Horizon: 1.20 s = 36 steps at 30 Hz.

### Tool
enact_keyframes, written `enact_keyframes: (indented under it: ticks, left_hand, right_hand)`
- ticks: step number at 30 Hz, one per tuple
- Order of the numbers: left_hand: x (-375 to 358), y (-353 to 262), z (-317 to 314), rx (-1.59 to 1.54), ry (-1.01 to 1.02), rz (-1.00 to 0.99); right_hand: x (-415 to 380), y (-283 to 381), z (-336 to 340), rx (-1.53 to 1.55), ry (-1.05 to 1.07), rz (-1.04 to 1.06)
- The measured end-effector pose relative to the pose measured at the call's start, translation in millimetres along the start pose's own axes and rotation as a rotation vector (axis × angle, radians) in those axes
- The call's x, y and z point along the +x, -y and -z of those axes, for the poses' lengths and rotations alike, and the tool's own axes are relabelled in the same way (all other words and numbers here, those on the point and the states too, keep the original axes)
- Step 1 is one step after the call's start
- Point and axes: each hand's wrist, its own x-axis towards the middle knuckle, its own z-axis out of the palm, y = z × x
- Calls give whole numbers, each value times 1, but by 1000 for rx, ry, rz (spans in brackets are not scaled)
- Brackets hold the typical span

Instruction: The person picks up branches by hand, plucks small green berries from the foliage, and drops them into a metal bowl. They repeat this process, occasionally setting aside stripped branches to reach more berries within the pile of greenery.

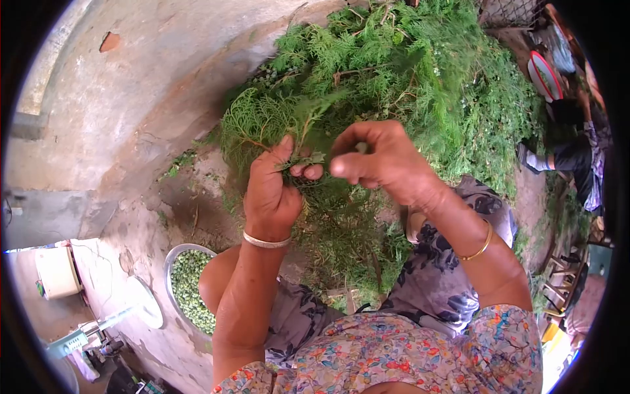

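My left hand (272,190) is closed around the stem of a leafy green conifer sprig (252,121), thumb uppermost. The sprig's flat, feathery fronds fan out above the fist. Just to the right, my right hand (387,161) is held with thumb and forefinger curled toward each other, a small gap from the left fingers. Whatever may be in that pinch is too small to make out. Below and behind both hands lies a big heap of cut conifer branches (407,72). A metal basin (167,272) full of small green cones or berries (190,292) stands by my left knee.
A worn plaster wall (131,85) rises on the left. A white standing fan (144,302) is at lower left. On the right, another person's leg and foot (538,157) show near a red-rimmed basin (558,79). A wooden stool (558,282) stands lower right.
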Motion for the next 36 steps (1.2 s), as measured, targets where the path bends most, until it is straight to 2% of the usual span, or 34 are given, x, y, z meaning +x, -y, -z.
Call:
enact_keyframes:
  ticks: [2, 3, 4, 6, 10, 12, 13, 15, 16, 18, 19, 21, 24, 26, 28, 29, 31, 32, 34, 35, 36]
  left_hand:
    - [-2, 4, -12, 87, -33, -16]
    - [-3, 6, -16, 173, -65, -38]
    - [-2, 8, -12, 173, -66, -34]
    - [-1, 11, -5, 78, 211, 45]
    - [-9, 7, -14, 123, 212, 51]
    - [-13, 6, -16, 216, 183, 23]
    - [-13, 4, -13, 217, 184, 23]
    - [-11, -2, -1, 102, 329, 65]
    - [-10, -5, 2, 102, 331, 63]
    - [-10, -11, 3, 5, 420, 60]
    - [-13, -10, 1, 6, 421, 57]
    - [-23, -8, -14, 447, 136, -104]
    - [-15, 5, -8, 573, 191, -239]
    - [-15, 12, -9, 522, 192, -216]
    - [-10, 16, -8, 446, 124, -327]
    - [-10, 11, -9, 446, 120, -328]
    - [-9, -1, -12, 286, 155, -54]
    - [-8, 3, -13, 284, 154, -54]
    - [-6, 14, -16, 571, 251, -115]
    - [-12, 13, -18, 645, 176, -15]
    - [-13, 14, -21, 641, 171, -18]
  right_hand:
    - [3, -7, -7, -100, -33, 9]
    - [1, 1, -10, -264, -61, 51]
    - [3, -2, -11, -263, -63, 48]
    - [6, -8, -11, -87, -25, 115]
    - [2, -3, -9, -114, 0, 135]
    - [3, -7, -6, -87, 138, 210]
    - [2, -3, -1, -87, 139, 212]
    - [-3, 13, 9, -492, 66, 142]
    - [-3, 14, 13, -493, 66, 144]
    - [-3, 17, 20, -110, -219, 48]
    - [-4, 20, 23, -112, -218, 51]
    - [-5, 27, 27, 282, -287, 28]
    - [-1, 22, 30, 182, -267, 0]
    - [0, 16, 26, 185, -185, 13]
    - [-1, 13, 14, -98, -150, -7]
    - [-1, 8, 5, -282, -140, 156]
    - [3, -10, -4, -367, -80, 191]
    - [6, -20, -5, -452, -20, 227]
    - [12, -32, -5, -467, -46, 190]
    - [14, -34, -4, -418, -73, 241]
    - [15, -35, -3, -367, -99, 291]
